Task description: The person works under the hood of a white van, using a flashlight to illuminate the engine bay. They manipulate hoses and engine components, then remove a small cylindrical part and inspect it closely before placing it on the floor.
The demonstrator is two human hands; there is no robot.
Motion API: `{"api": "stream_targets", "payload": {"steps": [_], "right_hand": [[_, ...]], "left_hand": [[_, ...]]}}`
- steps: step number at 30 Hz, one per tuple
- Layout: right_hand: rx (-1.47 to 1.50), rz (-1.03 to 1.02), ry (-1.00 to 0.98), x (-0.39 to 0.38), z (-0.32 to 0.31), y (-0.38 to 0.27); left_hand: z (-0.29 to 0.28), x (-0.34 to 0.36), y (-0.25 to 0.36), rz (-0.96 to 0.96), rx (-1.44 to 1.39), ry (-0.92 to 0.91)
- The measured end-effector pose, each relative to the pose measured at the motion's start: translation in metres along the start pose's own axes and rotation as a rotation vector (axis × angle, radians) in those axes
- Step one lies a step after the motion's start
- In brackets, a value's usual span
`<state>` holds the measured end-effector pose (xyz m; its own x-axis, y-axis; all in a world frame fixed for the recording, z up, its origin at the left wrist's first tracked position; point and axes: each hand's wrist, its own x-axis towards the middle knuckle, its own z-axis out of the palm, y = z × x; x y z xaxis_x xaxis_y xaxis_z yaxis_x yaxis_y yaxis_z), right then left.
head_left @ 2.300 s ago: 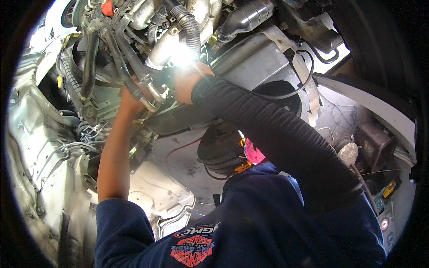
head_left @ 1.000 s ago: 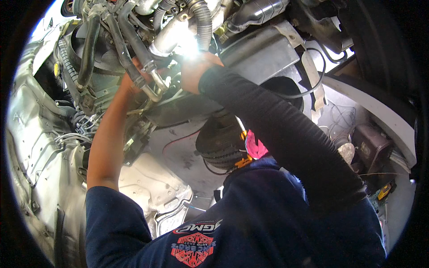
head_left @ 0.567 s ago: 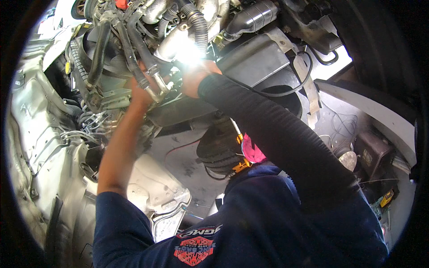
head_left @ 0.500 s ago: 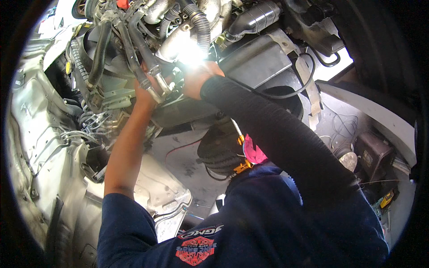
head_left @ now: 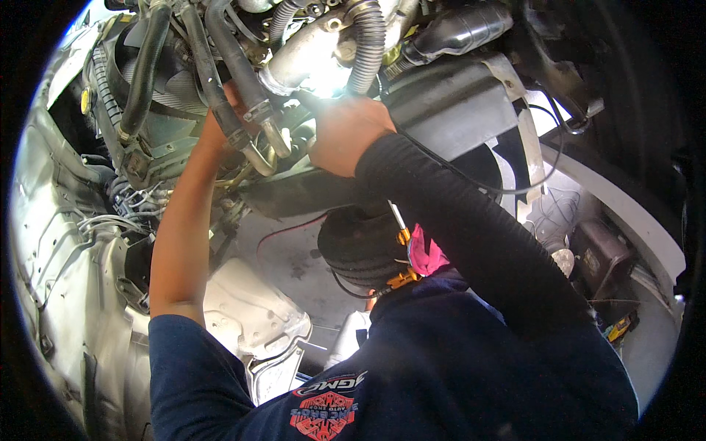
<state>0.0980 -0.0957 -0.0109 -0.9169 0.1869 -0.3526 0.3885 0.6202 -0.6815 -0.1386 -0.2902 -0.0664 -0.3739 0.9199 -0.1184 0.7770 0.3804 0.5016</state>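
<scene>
My left hand point(head_left: 226, 121) reaches in behind two black rubber hoses point(head_left: 213, 81) with metal pipe ends; its fingers are hidden there. To the right of the pipe ends point(head_left: 273, 143), my right hand point(head_left: 349, 132) is closed with its back showing, below a ribbed grey hose point(head_left: 366, 48). Glare hides its fingertips and whatever they grip. A bright light point(head_left: 323, 84) shines just above that hand, against a cast metal pipe point(head_left: 298, 62). My right arm wears a black sleeve point(head_left: 463, 206); the left forearm is bare.
A fan point(head_left: 173, 73) sits behind the hoses at the upper left. Pale body panels point(head_left: 55, 242) line the left side. A grey box-like cover point(head_left: 448, 103) and a loose black cable point(head_left: 529, 189) lie right of my hands. Below is a black ribbed round object point(head_left: 357, 246).
The view has shifted, so the hoses, fan and ribbed hose sit differently in the picture. More of my right hand's back shows, a little further right. My left hand stays behind the hoses.
</scene>
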Motion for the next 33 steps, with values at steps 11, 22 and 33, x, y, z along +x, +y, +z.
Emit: {"api": "stream_targets", "payload": {"steps": [11,22,33], "right_hand": [[-0.081,0.011,-0.066,0.013,0.0,0.005],[0.079,-0.008,-0.078,0.004,-0.001,0.003],[-0.189,0.005,-0.077,0.008,0.004,-0.009]], "left_hand": [[-0.029,0.002,0.023,-0.317,-0.321,-0.267],[-0.019,0.036,-0.076,-0.373,-0.761,-0.705],[-0.056,0.047,0.009,-0.201,-0.448,-0.758]]}}
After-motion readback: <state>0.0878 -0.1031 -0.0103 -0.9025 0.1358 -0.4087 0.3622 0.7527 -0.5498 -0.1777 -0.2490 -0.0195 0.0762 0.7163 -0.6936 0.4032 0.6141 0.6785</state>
